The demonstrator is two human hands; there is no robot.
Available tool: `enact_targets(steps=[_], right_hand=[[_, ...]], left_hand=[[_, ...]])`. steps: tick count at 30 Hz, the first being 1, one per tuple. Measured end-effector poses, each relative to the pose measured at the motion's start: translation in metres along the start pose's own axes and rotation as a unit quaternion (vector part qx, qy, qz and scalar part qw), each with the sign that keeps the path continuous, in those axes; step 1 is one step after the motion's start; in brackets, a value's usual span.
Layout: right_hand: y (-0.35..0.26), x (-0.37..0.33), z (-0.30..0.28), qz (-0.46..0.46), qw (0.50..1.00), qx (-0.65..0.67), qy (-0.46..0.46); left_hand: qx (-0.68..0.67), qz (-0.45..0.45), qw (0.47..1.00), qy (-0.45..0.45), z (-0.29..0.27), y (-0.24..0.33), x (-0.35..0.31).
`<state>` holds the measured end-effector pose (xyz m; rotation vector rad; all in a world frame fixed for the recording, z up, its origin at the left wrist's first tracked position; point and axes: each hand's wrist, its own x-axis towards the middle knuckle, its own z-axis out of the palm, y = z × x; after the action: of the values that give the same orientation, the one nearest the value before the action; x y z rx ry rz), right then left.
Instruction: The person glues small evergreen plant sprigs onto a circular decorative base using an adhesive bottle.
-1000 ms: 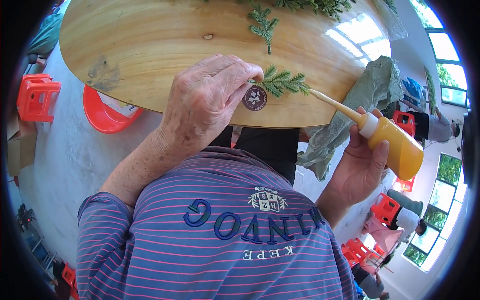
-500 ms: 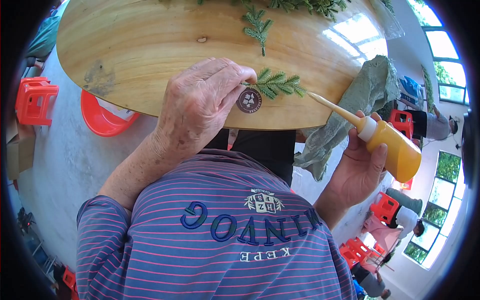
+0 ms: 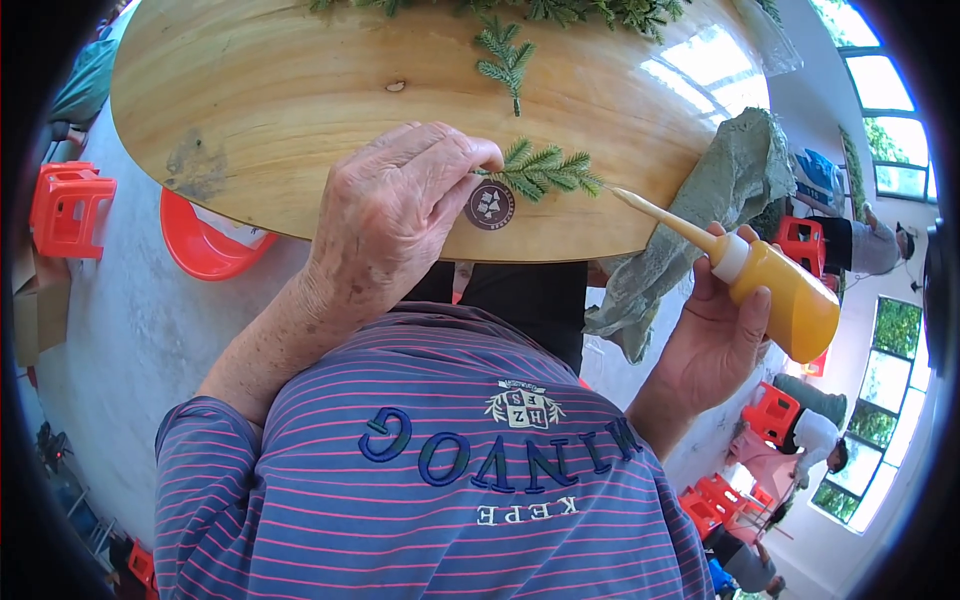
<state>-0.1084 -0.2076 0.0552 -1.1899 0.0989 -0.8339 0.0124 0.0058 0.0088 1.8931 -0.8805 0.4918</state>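
Observation:
Between the thumb and forefinger of my left hand point(image 3: 390, 215) is the stem end of a green artificial fir sprig point(image 3: 548, 170), its needles pointing right. A round dark tag point(image 3: 490, 205) with a pale emblem shows just below the sprig, beside my fingertips. My right hand point(image 3: 715, 335) is wrapped round a squeeze bottle point(image 3: 790, 305) of yellow-orange content with a white collar. The bottle's long tan nozzle point(image 3: 660, 212) points left, its tip close to the sprig's right end. Farther up the table, a second fir sprig point(image 3: 506, 65) lies alone.
The wooden table point(image 3: 280, 110) has a curved near edge. More fir greenery point(image 3: 600, 12) is heaped at its far side. A grey-green cloth point(image 3: 700, 220) drapes over the right edge. Below left are a red basin point(image 3: 205, 245) and a red stool point(image 3: 70, 210). Other people sit at right.
The view has shifted slightly, so the table and both hands appear a little farther left. Grip on the sprig and on the bottle is the same.

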Motion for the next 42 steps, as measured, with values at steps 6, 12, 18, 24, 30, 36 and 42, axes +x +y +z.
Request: enact_targets(steps=[6,12,18,24,30,36,42], right_hand=[[0.000,0.003,0.001,-0.004,1.000,-0.018,0.018],[-0.021,0.011,-0.021,-0.025,0.998,0.031,0.038],[-0.067,0.028,-0.084,-0.079,0.989,0.055,0.116],[-0.110,0.024,-0.158,-0.147,0.970,0.050,0.188],[-0.135,0.014,-0.217,-0.183,0.955,0.041,0.229],[-0.141,0.004,-0.247,-0.189,0.954,0.046,0.230],[-0.140,0.001,-0.245,-0.175,0.956,0.076,0.222]], left_hand=[[0.005,-0.002,1.000,0.001,-0.001,0.003,0.001],[0.000,-0.050,0.999,-0.022,0.004,0.018,0.005],[-0.049,-0.128,0.989,-0.062,0.022,0.058,0.019],[-0.104,0.029,0.986,-0.129,0.072,0.137,0.055],[-0.097,0.277,0.936,-0.195,0.177,0.195,0.076],[0.065,0.377,0.863,-0.331,0.264,0.188,0.074],[0.047,0.360,0.888,-0.281,0.235,0.195,0.073]])
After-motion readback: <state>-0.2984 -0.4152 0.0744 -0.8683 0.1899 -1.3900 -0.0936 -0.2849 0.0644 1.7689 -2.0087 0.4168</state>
